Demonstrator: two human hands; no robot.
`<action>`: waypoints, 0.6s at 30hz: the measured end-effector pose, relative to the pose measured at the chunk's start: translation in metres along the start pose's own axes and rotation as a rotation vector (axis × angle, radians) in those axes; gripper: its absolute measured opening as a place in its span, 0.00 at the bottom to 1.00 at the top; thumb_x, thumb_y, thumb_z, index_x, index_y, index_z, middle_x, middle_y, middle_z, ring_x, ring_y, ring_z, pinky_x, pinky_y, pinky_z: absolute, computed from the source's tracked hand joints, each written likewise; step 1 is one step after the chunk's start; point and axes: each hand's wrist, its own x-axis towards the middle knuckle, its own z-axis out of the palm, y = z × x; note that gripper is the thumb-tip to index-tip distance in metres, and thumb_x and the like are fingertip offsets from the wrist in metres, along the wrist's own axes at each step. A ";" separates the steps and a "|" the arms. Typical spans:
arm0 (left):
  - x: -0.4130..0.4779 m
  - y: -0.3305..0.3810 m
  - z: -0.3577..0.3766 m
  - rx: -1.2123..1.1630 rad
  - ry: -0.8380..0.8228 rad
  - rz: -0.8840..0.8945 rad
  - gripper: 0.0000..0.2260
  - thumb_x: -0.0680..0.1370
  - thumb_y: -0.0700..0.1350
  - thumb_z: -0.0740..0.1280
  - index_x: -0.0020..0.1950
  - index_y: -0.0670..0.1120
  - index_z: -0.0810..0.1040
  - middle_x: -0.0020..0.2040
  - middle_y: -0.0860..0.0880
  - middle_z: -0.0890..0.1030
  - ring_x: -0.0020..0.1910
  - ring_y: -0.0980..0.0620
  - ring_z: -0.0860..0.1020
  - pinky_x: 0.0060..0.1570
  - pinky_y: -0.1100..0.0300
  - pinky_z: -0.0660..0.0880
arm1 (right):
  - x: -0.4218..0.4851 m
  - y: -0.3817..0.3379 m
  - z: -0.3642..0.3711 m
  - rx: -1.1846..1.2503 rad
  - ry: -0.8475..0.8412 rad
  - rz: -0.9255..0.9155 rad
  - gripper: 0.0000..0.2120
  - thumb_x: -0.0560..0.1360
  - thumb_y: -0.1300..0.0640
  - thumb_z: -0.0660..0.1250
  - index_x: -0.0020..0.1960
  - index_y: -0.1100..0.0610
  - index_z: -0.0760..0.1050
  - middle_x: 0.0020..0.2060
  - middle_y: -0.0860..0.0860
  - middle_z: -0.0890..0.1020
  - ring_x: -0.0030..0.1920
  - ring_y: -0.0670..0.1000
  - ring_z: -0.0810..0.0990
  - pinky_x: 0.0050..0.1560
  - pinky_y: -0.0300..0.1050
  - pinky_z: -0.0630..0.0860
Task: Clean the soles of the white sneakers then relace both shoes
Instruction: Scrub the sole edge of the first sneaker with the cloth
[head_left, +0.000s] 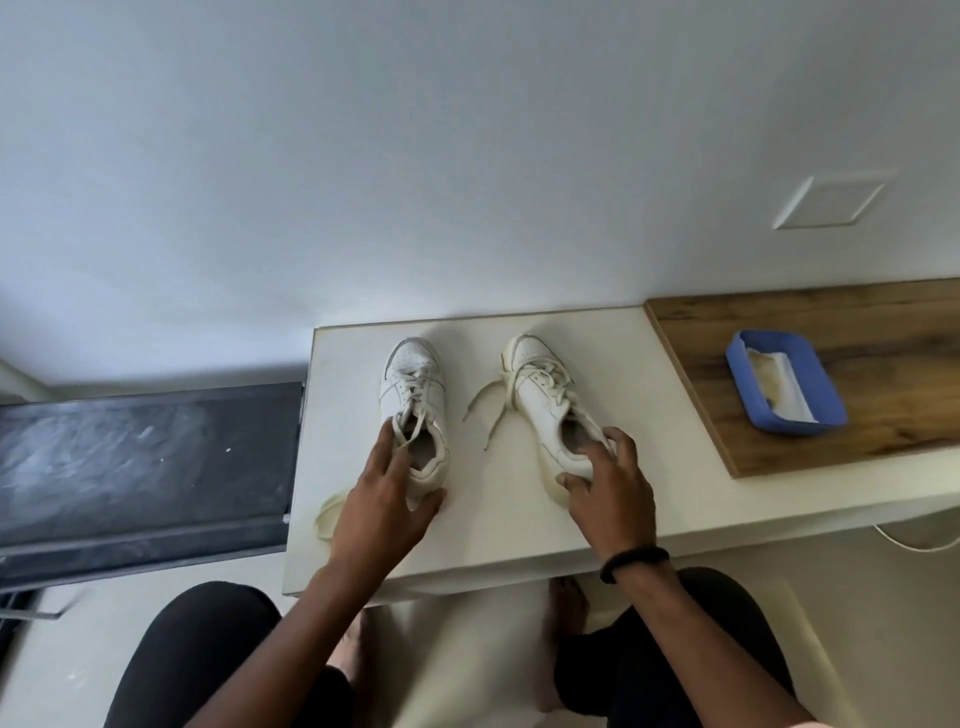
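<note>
Two white sneakers stand upright on a white table (467, 540), toes pointing away from me. My left hand (387, 493) grips the heel of the left sneaker (413, 384), fingers at its collar. My right hand (608, 488) holds the heel of the right sneaker (540, 395), fingers over the collar. Both shoes are laced near the toe. The right shoe's loose lace ends (485, 410) trail onto the table between the shoes. A loop of lace (327, 514) lies on the table left of my left hand.
A blue tray (779, 384) holding a white cloth sits on the wooden surface (883, 322) at the right. A dark panel (140, 457) lies left of the table. A white wall rises behind. My knees and bare feet are below the table's front edge.
</note>
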 end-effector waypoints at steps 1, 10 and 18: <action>-0.001 -0.002 0.001 0.007 0.002 -0.001 0.23 0.74 0.49 0.79 0.64 0.44 0.77 0.83 0.42 0.62 0.68 0.36 0.78 0.51 0.48 0.80 | 0.002 -0.002 0.000 0.012 0.010 0.009 0.16 0.71 0.54 0.78 0.56 0.55 0.79 0.69 0.52 0.71 0.55 0.59 0.82 0.50 0.48 0.77; 0.004 0.051 0.015 0.159 0.242 0.215 0.25 0.80 0.50 0.66 0.76 0.45 0.69 0.83 0.37 0.61 0.83 0.38 0.59 0.78 0.39 0.57 | 0.011 -0.007 0.008 0.030 0.008 -0.039 0.20 0.66 0.48 0.81 0.54 0.49 0.79 0.66 0.47 0.71 0.50 0.54 0.82 0.52 0.52 0.77; 0.044 0.148 0.059 -0.209 -0.103 -0.091 0.29 0.82 0.54 0.67 0.79 0.47 0.63 0.81 0.38 0.61 0.78 0.38 0.65 0.68 0.45 0.73 | 0.003 0.005 -0.005 0.511 -0.061 -0.007 0.21 0.75 0.65 0.73 0.65 0.51 0.76 0.63 0.45 0.80 0.59 0.44 0.81 0.56 0.37 0.79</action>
